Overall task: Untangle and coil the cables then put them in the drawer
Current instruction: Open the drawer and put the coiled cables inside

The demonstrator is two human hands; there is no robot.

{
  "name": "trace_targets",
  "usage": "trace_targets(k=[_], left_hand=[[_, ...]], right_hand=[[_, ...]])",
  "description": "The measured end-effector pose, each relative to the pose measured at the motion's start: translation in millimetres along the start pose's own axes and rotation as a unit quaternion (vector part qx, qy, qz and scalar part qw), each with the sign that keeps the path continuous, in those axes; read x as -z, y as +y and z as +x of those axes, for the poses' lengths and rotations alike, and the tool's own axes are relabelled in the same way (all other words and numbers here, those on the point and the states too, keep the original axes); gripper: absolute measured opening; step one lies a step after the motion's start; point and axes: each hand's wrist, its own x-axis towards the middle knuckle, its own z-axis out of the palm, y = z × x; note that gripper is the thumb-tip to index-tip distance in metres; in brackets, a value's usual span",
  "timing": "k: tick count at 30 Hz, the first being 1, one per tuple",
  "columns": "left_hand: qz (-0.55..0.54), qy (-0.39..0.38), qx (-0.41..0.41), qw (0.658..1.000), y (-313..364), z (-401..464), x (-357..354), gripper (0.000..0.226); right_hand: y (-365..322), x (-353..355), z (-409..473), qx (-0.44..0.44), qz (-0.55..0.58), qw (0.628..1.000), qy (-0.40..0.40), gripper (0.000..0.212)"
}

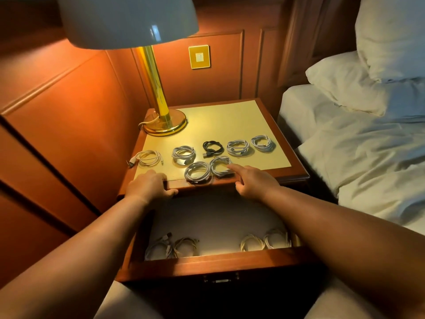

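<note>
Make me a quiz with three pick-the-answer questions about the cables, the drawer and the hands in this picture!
1. Where is the black cable?
A. in the drawer
B. on the nightstand top
C. on the bed

2. How many coiled cables lie on the nightstand top?
A. three
B. five
C. seven

3. What state is the drawer in?
A. pulled open
B. pushed shut
C. taken out and put on the bed

Answers:
1. B, it lies in the back row of coils, between white ones.
2. C, five sit in the back row and two nearer the front edge, one of which the right hand touches with a finger while the left hand rests on the front edge.
3. A, its inside shows, with more coils along its front wall.
</note>
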Motion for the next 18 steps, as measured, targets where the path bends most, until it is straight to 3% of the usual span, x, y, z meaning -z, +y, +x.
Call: trace_targets(k=[4,9,16,18], left_hand=[[-0.004,-0.009,-0.005,1.000,-2,6,7,0.044],[0.002,-0.020,-0.005,1.000,2,5,9,0.045],[-0.004,-0.011,-0.005,1.000,2,2,8,0.042],[-0.006,-0.010,-0.006,1.000,3,2,7,0.041]], right_hand=[[-13,3,28,-0.044,-0.092,0.994,-0.044,0.059],[-19,5,34,-0.018,-0.107,0.994,-0.017,0.026],[-23,-12,-30,0.149,-0.086,0.982,0.078,0.015],[-20,-21,-50,0.208,-0.082,0.972,0.070,0.014]])
